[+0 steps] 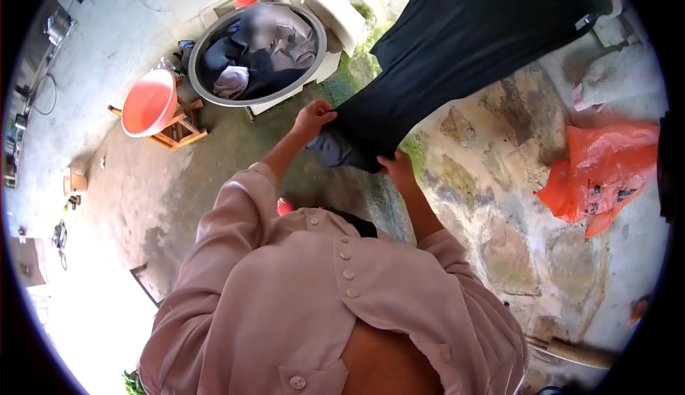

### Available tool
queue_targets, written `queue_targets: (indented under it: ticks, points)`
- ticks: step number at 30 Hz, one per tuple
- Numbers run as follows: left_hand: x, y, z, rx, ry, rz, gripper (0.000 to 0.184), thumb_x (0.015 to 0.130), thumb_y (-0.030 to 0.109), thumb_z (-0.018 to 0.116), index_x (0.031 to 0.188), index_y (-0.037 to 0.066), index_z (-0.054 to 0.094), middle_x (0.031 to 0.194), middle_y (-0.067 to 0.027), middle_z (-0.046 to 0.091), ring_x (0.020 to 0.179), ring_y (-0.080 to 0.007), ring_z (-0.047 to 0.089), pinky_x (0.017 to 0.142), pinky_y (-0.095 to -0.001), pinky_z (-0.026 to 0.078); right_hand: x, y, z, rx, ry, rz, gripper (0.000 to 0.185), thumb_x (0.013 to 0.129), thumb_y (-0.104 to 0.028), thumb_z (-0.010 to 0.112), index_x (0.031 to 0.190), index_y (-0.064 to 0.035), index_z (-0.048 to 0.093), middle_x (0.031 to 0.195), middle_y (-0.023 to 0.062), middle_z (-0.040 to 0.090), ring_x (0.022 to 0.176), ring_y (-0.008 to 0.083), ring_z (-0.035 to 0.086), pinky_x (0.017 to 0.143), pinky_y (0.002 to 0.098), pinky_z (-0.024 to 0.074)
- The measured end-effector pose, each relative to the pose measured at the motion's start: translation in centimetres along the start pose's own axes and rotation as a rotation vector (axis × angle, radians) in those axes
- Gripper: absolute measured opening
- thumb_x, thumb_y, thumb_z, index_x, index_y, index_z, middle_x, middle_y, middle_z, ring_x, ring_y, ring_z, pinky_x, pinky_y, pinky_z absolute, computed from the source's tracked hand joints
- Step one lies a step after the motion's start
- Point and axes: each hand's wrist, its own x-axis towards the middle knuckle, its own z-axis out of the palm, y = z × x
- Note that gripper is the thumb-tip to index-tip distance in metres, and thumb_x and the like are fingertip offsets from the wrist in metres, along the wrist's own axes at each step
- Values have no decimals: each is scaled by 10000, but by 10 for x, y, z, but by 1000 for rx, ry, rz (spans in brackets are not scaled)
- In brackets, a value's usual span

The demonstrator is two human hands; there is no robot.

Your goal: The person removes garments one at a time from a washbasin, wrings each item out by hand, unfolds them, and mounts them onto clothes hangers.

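A long black garment (457,45) stretches from the top right down towards me, its near end spread between my two hands. My left hand (314,120) pinches one corner of that end. With thumb and fingers closed, my right hand (398,168) grips the opposite corner. Below the edge, between the hands, a dark grey-blue piece of cloth (332,149) shows; I cannot tell whether it is the garment's inside. Ahead and to the left, a large metal basin (198,74) holds a heap of dark and grey clothes (289,42).
A pink plastic basin (148,102) rests on a wooden stool (187,134) at the left. On the right, an orange plastic bag (603,170) hangs near a pale towel (617,74). The stone surface (499,231) is stained and mossy; the concrete floor (207,188) looks damp.
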Motion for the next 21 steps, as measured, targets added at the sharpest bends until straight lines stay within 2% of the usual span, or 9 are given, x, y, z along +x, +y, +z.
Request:
queue_targets:
  ticks: [2,5,8,9,11,14,15,18,21]
  points:
    - [-4,2,5,29,88,-27,240,836,208,714,932,63,549,768,6,545,704,-86,474,620,-253,401,2,21,-8,106,50,123,304,812,-96,724,1056,37,602,827,101,651,613,175,642,526,305,546]
    - [-4,-14,11,152,116,36,270,846,275,695,970,90,542,786,-55,606,714,-180,574,649,-319,454,0,33,-9,40,68,121,251,861,-134,677,1054,10,609,847,59,643,634,160,622,572,284,541]
    - [-20,13,12,421,173,-6,327,848,388,658,990,114,547,854,-119,664,804,-307,644,700,-395,485,10,32,-16,22,183,-125,192,877,-163,667,993,-15,630,809,34,634,595,141,600,536,276,521]
    - [-20,16,12,452,172,-38,367,847,466,619,1008,140,568,908,-142,677,884,-352,636,727,-431,486,8,23,-14,62,162,-115,181,882,-179,665,978,-28,635,807,23,632,585,130,589,526,263,504]
    - [-25,29,11,516,118,-22,387,849,491,615,964,122,638,879,-156,670,852,-355,639,726,-428,488,-13,-12,-2,270,15,5,178,894,-228,657,969,-67,640,800,-3,631,614,92,575,540,248,471]
    - [-22,27,6,536,-86,-38,439,831,531,626,918,105,683,854,-168,659,829,-365,632,722,-428,485,4,18,-20,193,-3,52,238,913,-280,626,1048,-84,615,842,4,637,651,115,591,582,273,488]
    - [-27,33,3,644,-154,-8,434,808,522,654,931,107,684,853,-167,657,818,-358,629,724,-421,483,-8,-3,-9,247,-34,51,329,928,-323,593,1166,-99,554,913,15,636,711,155,621,645,327,531]
    - [-27,12,-4,595,-274,64,427,788,493,684,935,92,682,864,-167,657,825,-350,629,738,-410,483,-20,-20,-2,405,-164,166,407,927,-348,585,1240,-104,498,970,34,628,753,195,643,672,375,564]
    - [-31,1,-7,472,-196,12,334,791,377,710,949,85,673,874,-131,671,827,-301,642,765,-380,492,-5,11,-13,218,-40,140,452,911,-361,605,1241,-69,501,928,55,614,691,189,642,587,334,567]
